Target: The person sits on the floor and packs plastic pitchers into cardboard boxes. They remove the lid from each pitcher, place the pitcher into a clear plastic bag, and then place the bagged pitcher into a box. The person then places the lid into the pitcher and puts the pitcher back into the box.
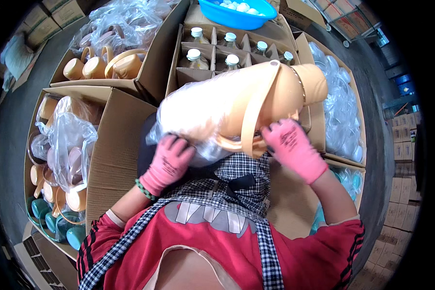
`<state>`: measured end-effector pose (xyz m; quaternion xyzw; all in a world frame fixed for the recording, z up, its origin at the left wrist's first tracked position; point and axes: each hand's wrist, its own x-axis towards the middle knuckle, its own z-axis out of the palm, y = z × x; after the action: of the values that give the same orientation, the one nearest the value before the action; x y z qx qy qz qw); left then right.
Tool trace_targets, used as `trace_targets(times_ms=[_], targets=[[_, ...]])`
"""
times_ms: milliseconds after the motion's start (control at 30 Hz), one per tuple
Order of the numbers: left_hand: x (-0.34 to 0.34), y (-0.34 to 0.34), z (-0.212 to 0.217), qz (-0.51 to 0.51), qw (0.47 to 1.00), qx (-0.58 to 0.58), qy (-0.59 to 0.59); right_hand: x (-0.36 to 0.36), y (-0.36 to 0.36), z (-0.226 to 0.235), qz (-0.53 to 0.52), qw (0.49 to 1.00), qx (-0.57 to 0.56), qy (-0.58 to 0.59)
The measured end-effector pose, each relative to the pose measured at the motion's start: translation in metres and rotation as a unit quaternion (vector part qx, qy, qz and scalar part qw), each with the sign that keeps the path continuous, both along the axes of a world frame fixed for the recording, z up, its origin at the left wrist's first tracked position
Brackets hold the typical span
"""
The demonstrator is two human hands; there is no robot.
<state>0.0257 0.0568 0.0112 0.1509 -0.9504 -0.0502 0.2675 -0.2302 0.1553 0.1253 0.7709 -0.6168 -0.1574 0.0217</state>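
Observation:
A large peach-coloured thermos flask (270,96) lies tilted across my lap, its cap end pointing right. Clear plastic bag film (209,151) clings to its lower body and hangs beneath it. My left hand (168,164), in a pink glove, has its fingers curled into the film at the flask's base end. Beside the flask's handle, my right hand (295,150), gloved the same way, is closed with its fingertips at the handle's lower part. The underside of the flask and what lies behind my fingertips are hidden.
A divided carton (174,75) ahead holds several bottles with white caps. Above it sits a blue basin (237,18) of white pieces. Open cartons on the left hold peach and teal flasks (76,236); one on the right holds items wrapped in clear plastic (340,106).

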Motion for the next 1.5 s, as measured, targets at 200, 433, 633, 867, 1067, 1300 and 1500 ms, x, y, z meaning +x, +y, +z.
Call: trace_targets(times_ms=[200,433,633,867,1067,1300,1500], targets=[[0.077,-0.074,0.003,0.258,0.966,0.023,0.005,-0.020,-0.008,0.069,-0.152,0.915,-0.283,-0.245],[0.107,-0.046,-0.016,0.267,0.916,0.274,-0.124,-0.016,-0.015,-0.015,-0.379,0.718,-0.274,-0.516],[0.142,-0.052,-0.072,0.220,0.554,0.776,0.207,0.081,-0.002,-0.141,-0.112,0.850,-0.323,-0.401],[0.165,-0.003,-0.121,0.157,0.317,0.904,0.240,0.098,0.042,-0.165,-0.367,0.600,-0.035,-0.710],[0.237,-0.030,-0.032,0.350,0.467,0.812,-0.021,0.093,0.040,-0.162,-0.354,0.644,0.037,-0.678],[0.102,-0.029,0.066,0.147,0.823,0.522,0.166,0.102,0.033,-0.167,-0.367,0.633,0.076,-0.678],[0.134,-0.056,-0.105,0.323,0.519,0.781,0.129,0.098,0.041,-0.175,-0.350,0.642,0.074,-0.678]])
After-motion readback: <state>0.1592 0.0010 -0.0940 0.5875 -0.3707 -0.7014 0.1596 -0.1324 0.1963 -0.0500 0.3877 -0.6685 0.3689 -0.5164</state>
